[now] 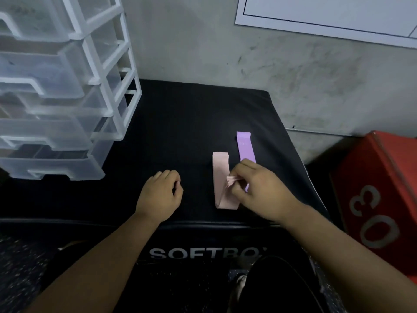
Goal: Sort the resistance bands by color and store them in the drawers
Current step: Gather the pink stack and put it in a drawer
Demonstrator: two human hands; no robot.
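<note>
A pink resistance band (220, 177) lies lengthwise on the black padded box (180, 132). Right beside it lies a purple resistance band (244, 147), its near end hidden under my right hand (259, 188). That hand pinches a bunched fold of the pink band at its right edge. My left hand (160, 195) hovers or rests over the box to the left of the bands, fingers loosely curled, holding nothing. A translucent plastic drawer unit (61, 109) stands at the box's left rear, its drawers pulled out by different amounts.
A red box (379, 199) marked 30 stands on the floor at the right. A grey wall with a white sheet (327, 14) rises behind. The box's front face reads SOFTBOX (203, 253). Dark speckled floor lies below.
</note>
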